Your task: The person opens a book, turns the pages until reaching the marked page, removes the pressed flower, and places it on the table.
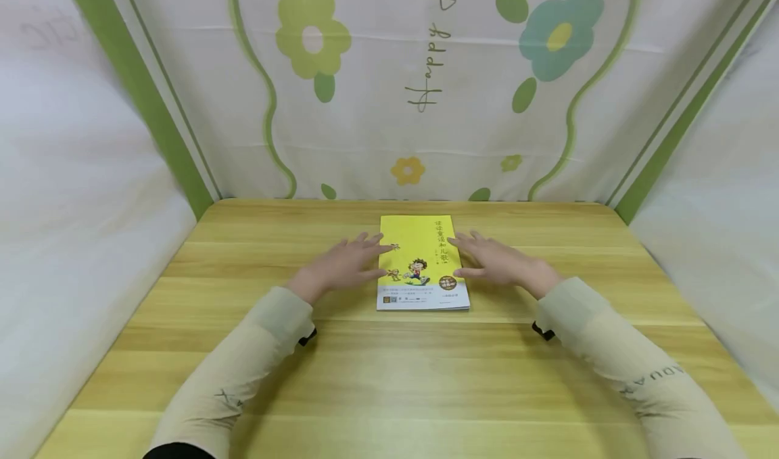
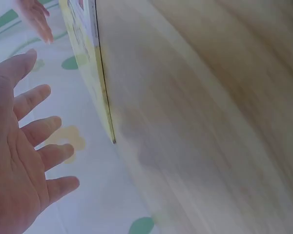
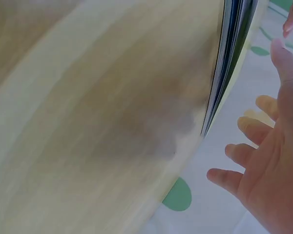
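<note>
A yellow children's book (image 1: 414, 249) with cartoon figures and a white band along its near edge lies closed on the wooden table. At its left side my left hand (image 1: 343, 264) hovers with fingers spread, the tips overlapping the cover's edge in the head view. My right hand (image 1: 502, 263) mirrors it on the other side, fingertips over the right edge. In the left wrist view, the left hand (image 2: 19, 146) shows its palm and separated fingers, holding nothing. The right wrist view shows the right hand (image 3: 273, 156) likewise spread, beside the book's page edges (image 3: 227, 63).
The wooden table (image 1: 420, 378) reaches back to a white curtain (image 1: 365, 128) printed with flowers and green leaves. White fabric (image 1: 79, 195) hangs along the left side, and more fabric (image 1: 718, 195) along the right. Both forearms wear pale sleeves (image 1: 243, 357).
</note>
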`<state>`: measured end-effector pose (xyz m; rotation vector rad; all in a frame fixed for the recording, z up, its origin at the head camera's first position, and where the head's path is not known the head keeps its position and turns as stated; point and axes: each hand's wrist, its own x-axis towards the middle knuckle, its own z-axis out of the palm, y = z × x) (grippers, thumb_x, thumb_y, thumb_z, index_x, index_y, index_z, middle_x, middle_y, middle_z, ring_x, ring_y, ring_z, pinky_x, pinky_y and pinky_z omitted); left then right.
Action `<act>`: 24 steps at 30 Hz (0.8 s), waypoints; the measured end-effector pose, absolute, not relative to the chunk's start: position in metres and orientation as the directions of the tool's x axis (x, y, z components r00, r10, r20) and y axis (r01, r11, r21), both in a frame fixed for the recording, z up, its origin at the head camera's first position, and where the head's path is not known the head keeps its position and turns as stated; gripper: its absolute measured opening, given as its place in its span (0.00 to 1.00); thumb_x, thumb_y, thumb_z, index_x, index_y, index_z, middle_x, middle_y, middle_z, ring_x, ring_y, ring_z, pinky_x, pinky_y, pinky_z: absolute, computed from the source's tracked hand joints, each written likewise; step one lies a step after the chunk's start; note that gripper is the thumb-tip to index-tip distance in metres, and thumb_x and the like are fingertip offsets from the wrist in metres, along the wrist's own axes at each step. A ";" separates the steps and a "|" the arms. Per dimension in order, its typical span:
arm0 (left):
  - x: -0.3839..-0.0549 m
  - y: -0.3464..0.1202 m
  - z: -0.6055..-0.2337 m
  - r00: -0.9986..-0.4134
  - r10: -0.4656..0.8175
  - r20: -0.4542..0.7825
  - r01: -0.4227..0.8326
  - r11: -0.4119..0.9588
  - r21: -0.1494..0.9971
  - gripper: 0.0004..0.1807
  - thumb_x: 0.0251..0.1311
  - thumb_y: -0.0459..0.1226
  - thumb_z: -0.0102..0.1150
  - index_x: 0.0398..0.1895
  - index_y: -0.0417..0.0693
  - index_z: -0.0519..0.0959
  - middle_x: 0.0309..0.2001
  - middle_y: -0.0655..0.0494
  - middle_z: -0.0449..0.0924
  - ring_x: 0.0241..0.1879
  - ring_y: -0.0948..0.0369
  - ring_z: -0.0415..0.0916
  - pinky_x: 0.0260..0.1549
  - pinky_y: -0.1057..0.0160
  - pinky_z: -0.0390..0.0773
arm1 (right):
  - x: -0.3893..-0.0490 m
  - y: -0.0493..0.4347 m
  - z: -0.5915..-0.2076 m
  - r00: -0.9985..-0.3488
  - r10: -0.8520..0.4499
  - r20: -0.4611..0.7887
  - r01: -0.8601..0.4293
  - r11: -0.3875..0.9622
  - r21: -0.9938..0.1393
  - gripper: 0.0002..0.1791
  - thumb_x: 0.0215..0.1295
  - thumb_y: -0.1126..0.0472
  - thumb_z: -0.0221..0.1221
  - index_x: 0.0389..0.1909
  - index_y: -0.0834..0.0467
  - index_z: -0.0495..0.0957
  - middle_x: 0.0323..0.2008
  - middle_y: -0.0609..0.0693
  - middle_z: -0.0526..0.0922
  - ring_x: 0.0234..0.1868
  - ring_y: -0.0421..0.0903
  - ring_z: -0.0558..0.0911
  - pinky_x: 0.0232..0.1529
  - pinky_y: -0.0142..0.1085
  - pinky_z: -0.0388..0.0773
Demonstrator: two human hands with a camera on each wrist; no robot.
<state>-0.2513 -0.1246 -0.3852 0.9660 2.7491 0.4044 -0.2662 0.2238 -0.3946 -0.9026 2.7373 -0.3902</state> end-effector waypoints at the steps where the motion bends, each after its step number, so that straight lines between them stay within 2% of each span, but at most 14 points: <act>1: -0.251 -0.123 -0.386 -0.760 0.642 -0.100 0.586 0.744 0.321 0.33 0.77 0.54 0.50 0.81 0.58 0.61 0.81 0.47 0.48 0.79 0.41 0.42 0.72 0.34 0.45 | -0.265 0.224 -0.394 -0.780 -0.609 -0.142 -0.546 0.774 -0.320 0.45 0.75 0.39 0.56 0.82 0.56 0.51 0.81 0.62 0.47 0.79 0.68 0.44 0.73 0.65 0.46; 6: -0.247 -0.117 -0.387 -0.749 0.649 -0.132 0.590 0.745 0.312 0.32 0.77 0.53 0.52 0.79 0.54 0.65 0.81 0.49 0.50 0.79 0.42 0.45 0.72 0.38 0.54 | -0.257 0.223 -0.393 -0.761 -0.626 -0.169 -0.550 0.761 -0.344 0.43 0.74 0.37 0.56 0.81 0.53 0.56 0.80 0.58 0.51 0.79 0.66 0.48 0.73 0.64 0.50; 14: -0.240 -0.109 -0.387 -0.725 0.670 -0.160 0.604 0.729 0.322 0.31 0.76 0.52 0.53 0.77 0.52 0.67 0.79 0.49 0.56 0.77 0.45 0.53 0.72 0.45 0.58 | -0.248 0.221 -0.395 -0.720 -0.667 -0.191 -0.596 0.736 -0.320 0.41 0.72 0.37 0.57 0.79 0.53 0.63 0.78 0.56 0.58 0.78 0.62 0.57 0.73 0.60 0.56; 20: -0.236 -0.104 -0.388 -0.690 0.705 -0.165 0.640 0.701 0.316 0.26 0.75 0.49 0.57 0.70 0.48 0.75 0.70 0.51 0.73 0.68 0.53 0.71 0.67 0.52 0.69 | -0.243 0.220 -0.396 -0.689 -0.706 -0.162 -0.654 0.702 -0.282 0.38 0.70 0.37 0.61 0.73 0.55 0.72 0.74 0.57 0.67 0.73 0.60 0.67 0.71 0.57 0.62; 24: -0.233 -0.100 -0.388 -0.669 0.724 -0.170 0.662 0.684 0.308 0.22 0.74 0.46 0.59 0.65 0.48 0.79 0.64 0.54 0.80 0.62 0.57 0.77 0.62 0.55 0.74 | -0.240 0.221 -0.396 -0.670 -0.729 -0.142 -0.677 0.678 -0.288 0.37 0.65 0.38 0.65 0.69 0.55 0.76 0.73 0.59 0.68 0.72 0.62 0.69 0.69 0.57 0.65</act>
